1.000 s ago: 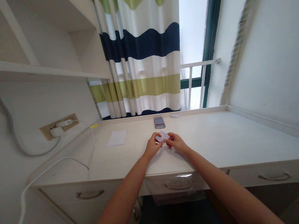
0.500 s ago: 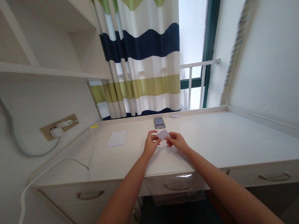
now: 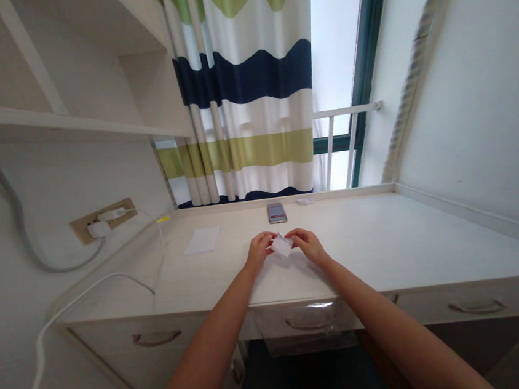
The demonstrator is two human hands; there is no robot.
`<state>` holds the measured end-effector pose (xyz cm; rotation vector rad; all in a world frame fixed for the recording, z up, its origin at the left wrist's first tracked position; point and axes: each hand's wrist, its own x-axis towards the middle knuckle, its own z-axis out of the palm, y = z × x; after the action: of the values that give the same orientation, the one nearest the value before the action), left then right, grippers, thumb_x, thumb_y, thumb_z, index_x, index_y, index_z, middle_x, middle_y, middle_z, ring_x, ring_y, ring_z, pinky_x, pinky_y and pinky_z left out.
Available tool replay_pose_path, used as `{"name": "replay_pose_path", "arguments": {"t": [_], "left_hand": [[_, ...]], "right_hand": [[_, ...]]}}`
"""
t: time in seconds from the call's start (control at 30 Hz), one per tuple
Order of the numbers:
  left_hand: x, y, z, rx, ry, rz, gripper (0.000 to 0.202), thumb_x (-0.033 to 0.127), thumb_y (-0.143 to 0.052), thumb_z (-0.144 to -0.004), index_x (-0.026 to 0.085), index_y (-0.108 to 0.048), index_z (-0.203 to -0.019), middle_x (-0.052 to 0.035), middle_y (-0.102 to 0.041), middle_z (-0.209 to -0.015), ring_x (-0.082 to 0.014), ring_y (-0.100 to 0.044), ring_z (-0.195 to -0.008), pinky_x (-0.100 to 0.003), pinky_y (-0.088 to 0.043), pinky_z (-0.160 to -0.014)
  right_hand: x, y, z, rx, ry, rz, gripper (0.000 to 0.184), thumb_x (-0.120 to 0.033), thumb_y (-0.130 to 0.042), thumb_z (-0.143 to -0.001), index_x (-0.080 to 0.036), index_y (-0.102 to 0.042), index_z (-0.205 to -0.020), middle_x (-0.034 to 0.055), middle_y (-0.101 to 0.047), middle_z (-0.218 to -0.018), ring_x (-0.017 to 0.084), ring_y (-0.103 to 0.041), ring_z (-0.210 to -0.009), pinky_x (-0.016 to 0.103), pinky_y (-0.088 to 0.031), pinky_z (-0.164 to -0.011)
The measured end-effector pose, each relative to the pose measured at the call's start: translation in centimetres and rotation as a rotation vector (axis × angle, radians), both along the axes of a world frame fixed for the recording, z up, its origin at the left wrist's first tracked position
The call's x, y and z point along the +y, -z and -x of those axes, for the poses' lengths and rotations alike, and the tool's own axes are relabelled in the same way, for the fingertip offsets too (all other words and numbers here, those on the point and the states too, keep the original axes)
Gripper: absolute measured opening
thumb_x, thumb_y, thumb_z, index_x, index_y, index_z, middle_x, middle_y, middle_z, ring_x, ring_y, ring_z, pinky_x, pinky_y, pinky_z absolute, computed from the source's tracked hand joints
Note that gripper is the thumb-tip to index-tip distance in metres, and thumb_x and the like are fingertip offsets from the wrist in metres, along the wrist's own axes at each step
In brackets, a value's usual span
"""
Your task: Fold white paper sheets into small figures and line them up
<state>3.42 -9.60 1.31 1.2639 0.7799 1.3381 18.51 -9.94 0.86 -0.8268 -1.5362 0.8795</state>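
Over the middle of the white desk, both my hands pinch a small white piece of paper between them. My left hand grips its left edge with closed fingers. My right hand grips its right edge the same way. The paper hangs tilted, a corner pointing down, just above the desk top. A phone lies flat a little beyond my hands. A white sheet of paper lies on the desk to the left of my left hand.
A striped curtain hangs behind the desk beside a window with a white rail. A wall socket with plugs and white cables sits on the left wall. Shelves run above it. Drawers with handles line the desk front.
The small paper has turned in my fingers and come lower, from a flat card-like shape held up to a tilted diamond. Both hands have shifted slightly closer around it.
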Motion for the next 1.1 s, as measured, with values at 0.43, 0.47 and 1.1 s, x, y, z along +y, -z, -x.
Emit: {"name": "replay_pose_path", "arguments": {"t": [0.43, 0.47, 1.1], "left_hand": [[0.01, 0.07, -0.34, 0.200, -0.115, -0.072, 0.026, 0.027, -0.066, -0.052, 0.014, -0.048, -0.066, 0.0030, -0.051, -0.063, -0.0056, -0.045, -0.051, -0.016, -0.032, -0.045], [0.00, 0.06, -0.35, 0.202, -0.113, -0.075, 0.026, 0.026, -0.066, -0.052, 0.014, -0.047, -0.066, 0.0030, -0.051, -0.063, -0.0057, -0.046, -0.052, -0.016, -0.032, -0.046], [0.21, 0.54, -0.37, 0.093, 0.017, 0.103, 0.033, 0.023, -0.071, -0.050, 0.011, -0.057, -0.077, -0.0039, -0.062, -0.067, -0.0125, -0.057, -0.060, -0.023, -0.044, -0.055]], "right_hand": [[-0.15, 0.57, 0.21, -0.209, -0.002, -0.087, 0.022, -0.037, -0.052, -0.070, -0.017, -0.054, -0.077, 0.0018, -0.059, -0.064, 0.012, -0.053, -0.056, 0.024, -0.042, -0.054], [-0.13, 0.61, 0.22, -0.215, 0.005, -0.095, 0.021, -0.037, -0.052, -0.070, -0.016, -0.054, -0.076, 0.0020, -0.059, -0.065, 0.012, -0.053, -0.057, 0.024, -0.042, -0.054], [0.53, 0.51, -0.15, -0.141, 0.091, -0.101, 0.025, -0.035, -0.062, -0.060, -0.017, -0.056, -0.075, 0.0017, -0.059, -0.070, 0.012, -0.052, -0.061, 0.023, -0.041, -0.054]]}}
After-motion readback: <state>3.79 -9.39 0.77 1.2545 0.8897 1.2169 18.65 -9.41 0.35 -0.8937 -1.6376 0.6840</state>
